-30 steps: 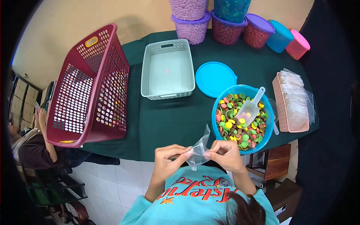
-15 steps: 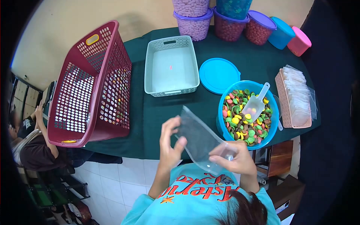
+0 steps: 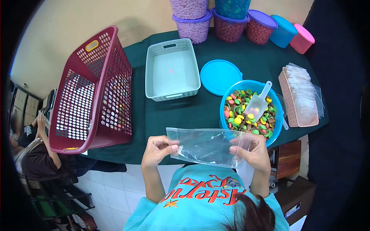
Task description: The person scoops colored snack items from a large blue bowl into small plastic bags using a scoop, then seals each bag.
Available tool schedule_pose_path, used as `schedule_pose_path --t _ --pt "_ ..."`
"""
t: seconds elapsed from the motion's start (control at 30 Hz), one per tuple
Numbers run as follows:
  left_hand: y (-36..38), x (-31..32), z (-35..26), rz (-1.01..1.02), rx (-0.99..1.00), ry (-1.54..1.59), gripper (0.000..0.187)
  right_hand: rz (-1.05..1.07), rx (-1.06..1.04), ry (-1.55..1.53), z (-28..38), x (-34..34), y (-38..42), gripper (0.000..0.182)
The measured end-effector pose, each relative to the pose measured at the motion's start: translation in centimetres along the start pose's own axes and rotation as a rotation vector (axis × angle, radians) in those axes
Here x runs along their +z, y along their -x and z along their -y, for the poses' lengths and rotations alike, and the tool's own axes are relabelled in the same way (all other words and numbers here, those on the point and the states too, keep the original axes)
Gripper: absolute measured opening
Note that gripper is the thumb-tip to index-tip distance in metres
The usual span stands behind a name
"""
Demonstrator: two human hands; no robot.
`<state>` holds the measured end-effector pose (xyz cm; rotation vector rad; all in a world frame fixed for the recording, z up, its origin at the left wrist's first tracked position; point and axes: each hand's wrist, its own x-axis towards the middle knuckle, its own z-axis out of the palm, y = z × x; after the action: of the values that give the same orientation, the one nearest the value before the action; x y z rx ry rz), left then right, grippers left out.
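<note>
A clear plastic bag (image 3: 206, 145) is stretched sideways in front of my chest, flat with nothing inside. My left hand (image 3: 156, 152) pinches its left end between thumb and fingers. At the other end, near the seal, my right hand (image 3: 254, 152) grips the bag, its fingers partly seen through the plastic. Just beyond my right hand stands a blue tub (image 3: 222, 115) of colourful cup-shaped pieces (image 3: 241, 115) in green, yellow, pink and brown. A clear scoop (image 3: 257, 106) rests in them, handle up.
A blue lid (image 3: 221, 77) lies by a pale green basket (image 3: 172, 71). On the left is a large maroon basket (image 3: 98, 96). A pink basket (image 3: 287, 98) holds stacked clear bags (image 3: 300, 90). Lidded tubs (image 3: 229, 30) line the back. Another person (image 3: 42, 154) sits at far left.
My left hand has moved down and left to pinch the bag's end. The bag has swung from a diagonal tilt to nearly level and is now spread between both hands.
</note>
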<state>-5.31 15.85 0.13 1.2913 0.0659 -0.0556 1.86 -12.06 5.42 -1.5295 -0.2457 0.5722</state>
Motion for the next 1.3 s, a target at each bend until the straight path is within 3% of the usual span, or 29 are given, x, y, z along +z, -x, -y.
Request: schedule_pose_path --t 0.07,0.13,0.17,0.23,0.33,0.43,0.6,0.8,0.9,0.97,1.03,1.2,1.3 --pt "-0.2 0.4 -0.2 0.066 0.002 -0.058 0.027 -0.094 -0.064 -0.123 -0.1 0.4 -0.1 0.017" --pt "-0.4 2.9 -1.5 -0.254 0.251 -0.106 0.056 -0.111 -0.098 -0.13 -0.8 0.0 -0.2 0.016" --pt "-0.4 3.0 -1.9 -0.366 0.359 -0.334 0.085 -0.122 -0.13 -0.134 -1.0 -0.2 -0.3 0.016" --pt "-0.5 3.8 -2.9 -0.376 0.818 -0.724 0.102 -0.09 -0.111 -0.129 -1.0 -0.3 -0.2 0.015" --pt "-0.5 8.4 -4.5 0.076 0.765 -1.092 0.12 -0.024 -0.052 -0.117 -1.1 0.5 0.0 0.014" --pt "-2.2 10.3 -2.4 0.305 0.664 -1.16 0.114 0.027 -0.018 -0.124 -1.5 1.3 0.2 0.013" --pt "-2.3 10.1 -0.5 0.254 0.743 -0.949 0.082 0.004 -0.051 -0.121 -1.7 0.8 0.2 0.014" --pt "-2.2 11.3 0.0 0.233 0.684 -0.888 0.078 0.103 0.06 -0.043 -1.2 -0.4 0.4 0.023" --pt "-2.2 12.1 0.4 0.223 0.634 -0.919 0.077 0.046 -0.205 0.508 -0.4 -1.2 0.7 0.041" --pt "-2.3 12.6 0.5 0.223 0.593 -0.944 0.077 -0.036 -0.249 0.566 0.3 -1.8 0.8 0.045" --pt "-2.5 13.2 0.9 0.312 0.556 -0.885 0.077 -0.03 -0.655 0.626 0.6 -3.1 0.6 0.044" --pt "-2.4 14.9 1.8 0.239 0.406 -0.605 0.074 0.392 -0.744 0.534 0.9 -6.0 0.2 0.04" --pt "-1.9 15.4 3.3 0.189 0.489 -0.595 0.071 0.513 -0.715 0.457 1.6 -6.7 -0.4 0.036"
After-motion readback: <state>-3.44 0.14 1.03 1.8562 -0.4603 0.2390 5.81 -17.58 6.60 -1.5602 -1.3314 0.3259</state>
